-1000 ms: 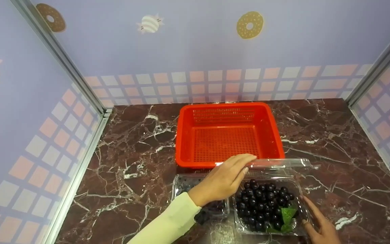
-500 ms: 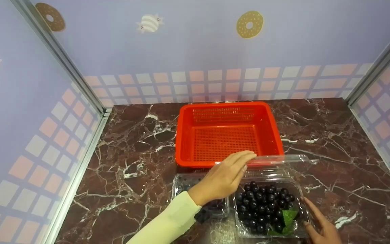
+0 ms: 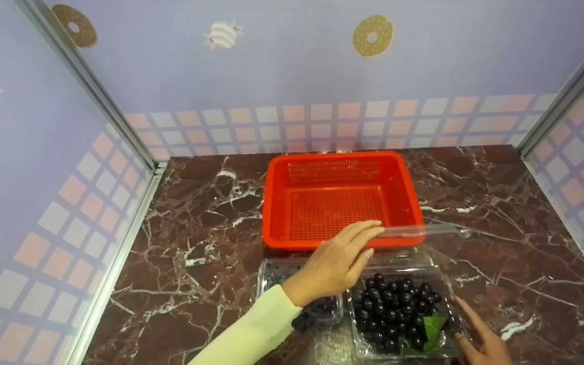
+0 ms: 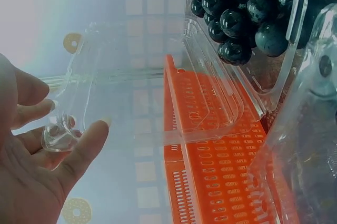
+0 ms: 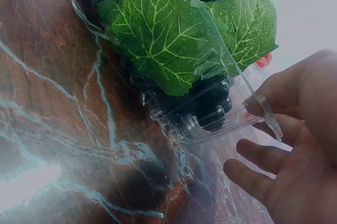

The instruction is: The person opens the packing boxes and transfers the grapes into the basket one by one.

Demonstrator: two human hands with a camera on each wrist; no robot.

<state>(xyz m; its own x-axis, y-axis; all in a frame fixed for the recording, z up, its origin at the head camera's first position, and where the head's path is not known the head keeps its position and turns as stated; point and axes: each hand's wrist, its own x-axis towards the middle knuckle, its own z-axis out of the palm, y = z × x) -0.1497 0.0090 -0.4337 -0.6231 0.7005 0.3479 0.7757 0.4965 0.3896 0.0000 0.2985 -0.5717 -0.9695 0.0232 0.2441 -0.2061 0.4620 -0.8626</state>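
Head view gives me the clear box (image 3: 375,352) at 5 o'clock on the table (image 3: 201,213), dark grapes (image 3: 396,312) inside and a green leaf (image 3: 433,329) at its 4 o'clock corner. The lid (image 4: 142,87) stands raised along the 12 o'clock side. I see the left hand (image 3: 337,258) pinching a corner of the lid, and the right hand (image 3: 482,332), at 3 o'clock, pinching the box's edge.

I judge the step to be opening the box; next calls for easing the lid back with the box braced.

At 11 o'clock the red basket (image 3: 268,203) sits close; the lid overlaps its near rim in view, though I can't tell whether they touch. Just beside, at 9, a second box (image 3: 277,266) limits sideways moves. More room shows toward 2 o'clock.
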